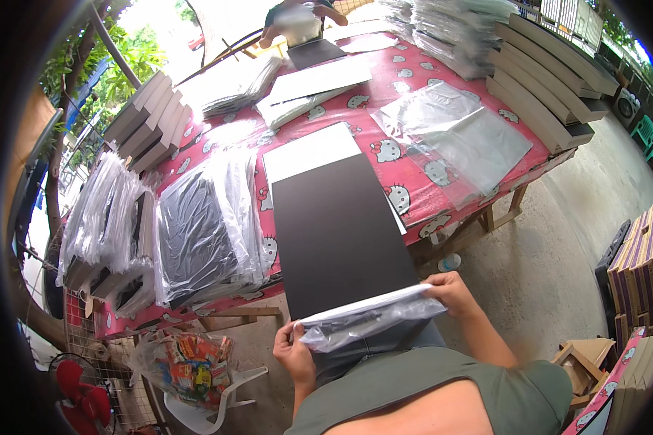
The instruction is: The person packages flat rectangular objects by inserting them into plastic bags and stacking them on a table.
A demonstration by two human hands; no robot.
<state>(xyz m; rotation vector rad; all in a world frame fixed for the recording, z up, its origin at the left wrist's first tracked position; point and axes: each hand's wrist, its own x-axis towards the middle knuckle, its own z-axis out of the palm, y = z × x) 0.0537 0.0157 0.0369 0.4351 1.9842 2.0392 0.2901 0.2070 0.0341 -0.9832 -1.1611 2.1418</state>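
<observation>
A large black board (341,232) extends from my lap onto the table. A white sheet (308,156) shows from under its far end. Across the near end of the board lies a bunched clear plastic bag (374,319) with a white folded edge. My left hand (294,351) is closed on the bag's left corner, thumb on top. At the right corner, my right hand (451,293) pinches the same bag. How far the board's near end sits inside the plastic cannot be told.
Plastic-wrapped black boards (196,232) are piled at left. Flat clear bags (464,130) lie at right. Board stacks (537,80) line the far right corner. Across the pink patterned table (370,109), another person (301,22) handles something pale. A white chair (218,406) stands lower left.
</observation>
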